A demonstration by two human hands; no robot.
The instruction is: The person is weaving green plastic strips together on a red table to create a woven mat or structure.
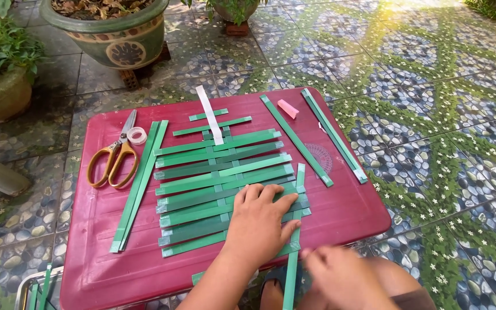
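Many green strips make a woven mat (225, 189) on a red table (93, 247).
Scissors (113, 158) and tape (136, 135) lie on the left. The left hand (262, 221) presses flat on the mat, fingers spread. The blurry right hand (340, 275) pinches an upright strip (291, 270); I think it next goes over and under.
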